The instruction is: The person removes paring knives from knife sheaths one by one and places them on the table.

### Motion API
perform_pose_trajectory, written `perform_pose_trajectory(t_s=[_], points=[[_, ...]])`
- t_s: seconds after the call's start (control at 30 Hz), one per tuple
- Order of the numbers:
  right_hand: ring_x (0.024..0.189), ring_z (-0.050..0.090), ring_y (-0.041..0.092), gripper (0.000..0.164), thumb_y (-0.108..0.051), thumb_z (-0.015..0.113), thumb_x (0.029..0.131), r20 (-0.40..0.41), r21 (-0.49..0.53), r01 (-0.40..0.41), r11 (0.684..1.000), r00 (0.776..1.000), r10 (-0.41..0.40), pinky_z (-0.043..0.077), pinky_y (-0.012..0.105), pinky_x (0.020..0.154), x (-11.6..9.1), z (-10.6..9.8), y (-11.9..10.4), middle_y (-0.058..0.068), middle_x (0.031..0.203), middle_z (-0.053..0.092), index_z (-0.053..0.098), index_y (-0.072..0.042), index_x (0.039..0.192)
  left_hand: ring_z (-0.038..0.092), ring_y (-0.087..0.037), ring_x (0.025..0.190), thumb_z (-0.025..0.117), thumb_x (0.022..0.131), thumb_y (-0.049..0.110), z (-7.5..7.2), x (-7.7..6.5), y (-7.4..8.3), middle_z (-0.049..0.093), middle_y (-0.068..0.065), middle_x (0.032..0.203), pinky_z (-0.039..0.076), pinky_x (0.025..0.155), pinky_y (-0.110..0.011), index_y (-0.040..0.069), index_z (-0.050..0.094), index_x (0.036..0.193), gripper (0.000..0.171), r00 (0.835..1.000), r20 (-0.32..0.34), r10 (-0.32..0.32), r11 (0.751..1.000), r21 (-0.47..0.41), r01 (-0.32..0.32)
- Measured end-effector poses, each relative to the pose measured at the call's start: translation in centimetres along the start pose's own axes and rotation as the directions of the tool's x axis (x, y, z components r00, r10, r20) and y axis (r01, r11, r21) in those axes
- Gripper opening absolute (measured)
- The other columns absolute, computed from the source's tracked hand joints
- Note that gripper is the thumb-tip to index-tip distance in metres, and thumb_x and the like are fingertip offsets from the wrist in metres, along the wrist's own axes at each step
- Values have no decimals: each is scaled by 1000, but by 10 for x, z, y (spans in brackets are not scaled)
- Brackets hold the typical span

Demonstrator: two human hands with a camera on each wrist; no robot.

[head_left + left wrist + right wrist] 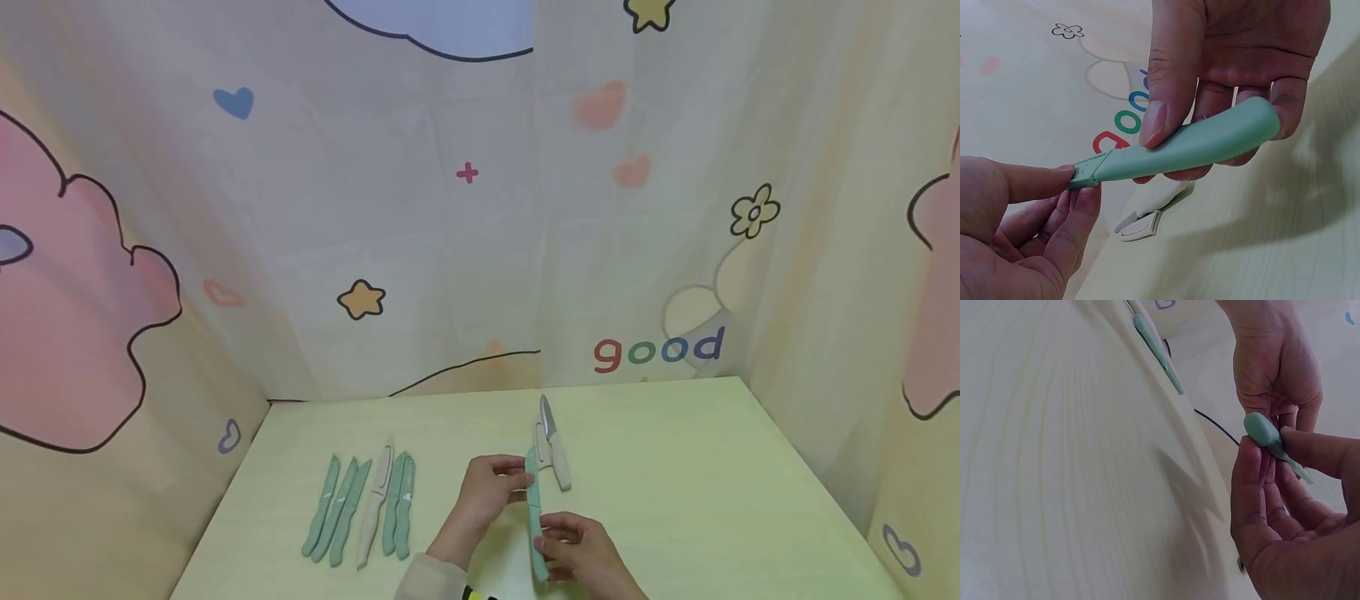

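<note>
Centrally, the fingers of the left hand pinch the sheath of a green knife, thumb on its upper face, while the fingers of the right hand hold the handle, thumb on top and fingertips below. The green knife is raised over the near part of the table, its sheathed end pointing away from the person; any blade inside is hidden. Judged by its smooth, moulded look, the piece is probably light, stiff and hard to break, with a rounded handle that may slip under damp skin. Suitable holds are the thick of the handle and the flat faces of the sheath near the joint, clear of the cutting edge. Just beyond, a pale knife lies with its metal blade bare, beside a pale sheath; it calls for a hold by its handle alone. Well apart, at the left, lie three green knives, a sheathed pale knife and two more green knives. Behind hangs a printed curtain lettered "good"
</note>
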State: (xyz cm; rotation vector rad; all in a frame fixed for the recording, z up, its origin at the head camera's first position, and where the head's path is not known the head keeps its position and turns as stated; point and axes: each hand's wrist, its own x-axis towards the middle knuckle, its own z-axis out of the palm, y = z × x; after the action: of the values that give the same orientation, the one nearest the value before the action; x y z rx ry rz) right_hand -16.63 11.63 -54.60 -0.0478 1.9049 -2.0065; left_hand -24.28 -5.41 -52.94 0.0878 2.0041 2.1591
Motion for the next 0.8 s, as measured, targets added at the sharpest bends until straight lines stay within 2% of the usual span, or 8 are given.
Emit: perform_pose_trajectory(t_s=[0.8], points=[[80, 61, 19, 41, -14, 70, 88, -8, -11, -44, 999, 999, 44, 61, 35, 65, -1, 3, 3, 3, 92, 67, 56, 9, 119, 67, -22, 79, 72, 83, 2, -3, 3, 2, 66, -13, 92, 61, 72, -33, -5, 68, 107, 25, 1000, -16, -8, 1000, 8, 8]])
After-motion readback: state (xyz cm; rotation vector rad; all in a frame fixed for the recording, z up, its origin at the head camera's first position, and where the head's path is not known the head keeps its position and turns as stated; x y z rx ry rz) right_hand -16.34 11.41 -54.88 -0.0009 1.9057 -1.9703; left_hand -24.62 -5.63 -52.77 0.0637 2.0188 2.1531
